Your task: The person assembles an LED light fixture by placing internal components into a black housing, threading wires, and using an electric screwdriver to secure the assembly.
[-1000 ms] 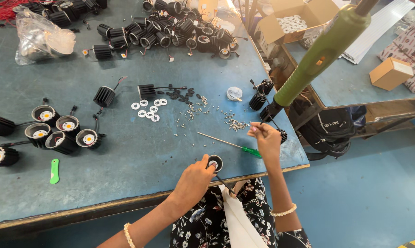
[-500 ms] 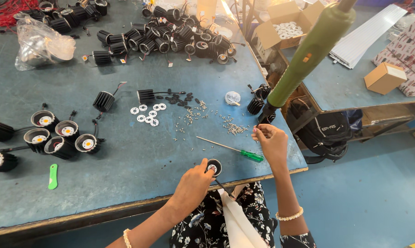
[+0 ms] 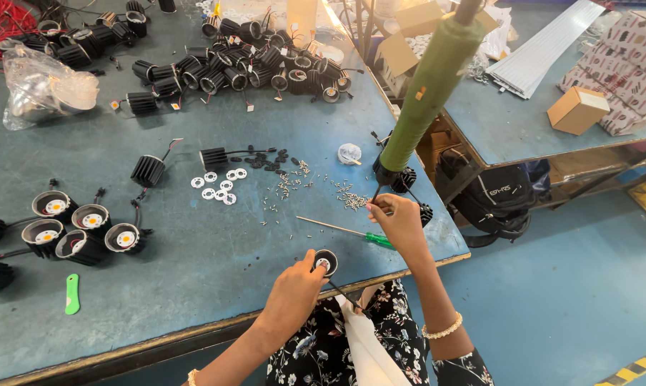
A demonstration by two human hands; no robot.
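My left hand (image 3: 294, 294) grips a small black round lamp housing (image 3: 326, 261) at the near edge of the blue-grey table (image 3: 194, 236). Its open face with a white centre points up. My right hand (image 3: 398, 223) is raised to the right of it, fingertips pinched at the tip of a hanging green electric screwdriver (image 3: 426, 86). Whether a screw sits between the fingers is too small to tell. A green-handled hand screwdriver (image 3: 351, 231) lies on the table between the two hands.
Loose screws (image 3: 348, 196) and white rings (image 3: 219, 184) lie in the table's middle. Several finished black lamps (image 3: 80, 227) stand at left, a heap of housings (image 3: 259, 64) at the back, a plastic bag (image 3: 41, 86) far left. A backpack (image 3: 491, 196) and cardboard boxes (image 3: 577, 109) sit right.
My right hand has stayed at the hanging screwdriver's tip while the view shifted slightly. My left hand still holds the housing in the same spot.
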